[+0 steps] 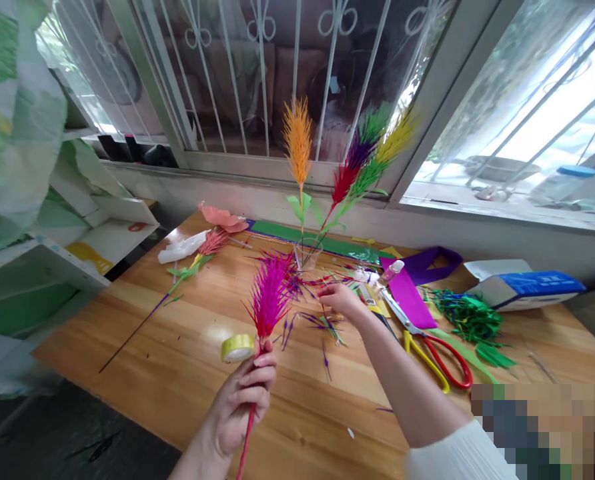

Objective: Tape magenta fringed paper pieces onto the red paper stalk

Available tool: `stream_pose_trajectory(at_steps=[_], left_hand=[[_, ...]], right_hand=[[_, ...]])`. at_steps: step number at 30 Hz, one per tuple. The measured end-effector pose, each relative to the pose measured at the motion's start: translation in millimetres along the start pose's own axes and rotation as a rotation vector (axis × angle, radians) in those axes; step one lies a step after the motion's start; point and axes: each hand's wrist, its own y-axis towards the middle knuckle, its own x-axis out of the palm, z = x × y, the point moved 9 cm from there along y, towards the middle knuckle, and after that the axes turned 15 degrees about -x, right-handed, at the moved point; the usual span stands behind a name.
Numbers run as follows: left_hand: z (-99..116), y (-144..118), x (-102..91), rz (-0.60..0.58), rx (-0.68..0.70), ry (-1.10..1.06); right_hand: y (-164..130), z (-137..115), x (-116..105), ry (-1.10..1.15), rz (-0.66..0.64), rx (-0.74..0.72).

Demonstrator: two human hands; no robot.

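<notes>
Upright in my left hand point(247, 390) is a magenta artificial flower spike point(270, 293), its red stem wrapped by my closed fingers. A roll of yellowish clear tape point(238, 348) appears just left of the stem, beside my fingertips. My right hand point(341, 300) reaches over the pile of cut red and purple pieces point(322, 321) in the middle of the table. Its fingers point left and are bent; whether they grip a piece cannot be made out. Behind it, a clear cup point(308, 255) holds an orange spike point(298, 140) and multicoloured spikes point(350, 173).
Red-and-yellow-handled scissors point(435, 353) lie right of my right forearm. Further right are green shredded pieces point(470, 315) and a blue-white box point(532, 290). A pinkish flower point(212, 241) with a long dark stem lies on the wooden table point(142, 393) at left. Barred windows stand behind.
</notes>
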Motion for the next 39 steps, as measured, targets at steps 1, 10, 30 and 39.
stream_pose_trajectory(at_steps=[1, 10, 30, 39], left_hand=[[1.2, 0.0, 1.0, -0.01, 0.008, -0.007], [-7.7, 7.7, 4.4, 0.096, 0.001, 0.14], [-37.2, 10.6, 11.3, 0.012, -0.12, -0.017], [-37.4, 13.1, 8.4, 0.059, -0.105, 0.038]], right_hand=[[-6.5, -5.5, 1.9, 0.103, -0.025, -0.023], [-77.2, -61.8, 29.8, 0.873, -0.126, -0.167], [-98.5, -82.3, 43.8, 1.095, -0.135, -0.228], [-99.3, -77.1, 42.3, 1.056, -0.128, -0.218]])
